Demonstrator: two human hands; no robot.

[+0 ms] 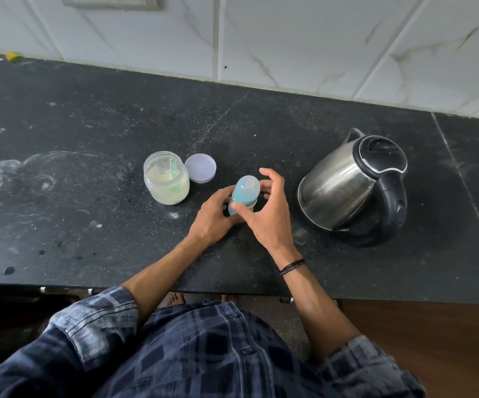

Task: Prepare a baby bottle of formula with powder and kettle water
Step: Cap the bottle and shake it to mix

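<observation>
A wall (pixel 318 38) of pale, marble-veined tiles runs along the back edge of the counter, with the lower rim of a switch plate (pixel 112 1) showing at the top. The counter (pixel 89 139) is a dark speckled stone slab. It is dusty, with whitish ring marks and smears toward its left end and a straight joint line crossing it near the right end. Below the front edge, a brown wooden front (pixel 433 340) fills the lower right corner. The person's blue checked shirt (pixel 203 354) takes up the bottom, and bare toes (pixel 176 298) show on the floor under the edge.

A steel kettle (pixel 344 188) with a black lid and handle stands on its base toward the right, about midway between the back and front edges. The left hand (pixel 212 216) wraps its curled fingers round the lower body of the bottle. The right hand (pixel 267 214) grasps the bottle's top, with the thumb pressed on the collar, the fingers arched behind the cap and the forefinger lifted clear.

Left of centre stands an open clear jar (pixel 165 185), part full of pale powder. Its round lilac lid (pixel 200 168) lies flat just beside it on the right. The baby bottle (pixel 246 188) stands upright near the middle of the counter, between jar and kettle and a little nearer the front edge. A translucent blue dome cap is on it. A green scoop (pixel 175 168) leans inside the jar. A dark cord bracelet (pixel 292 266) circles the right wrist. A small yellow scrap (pixel 11 56) lies at the back left corner.
</observation>
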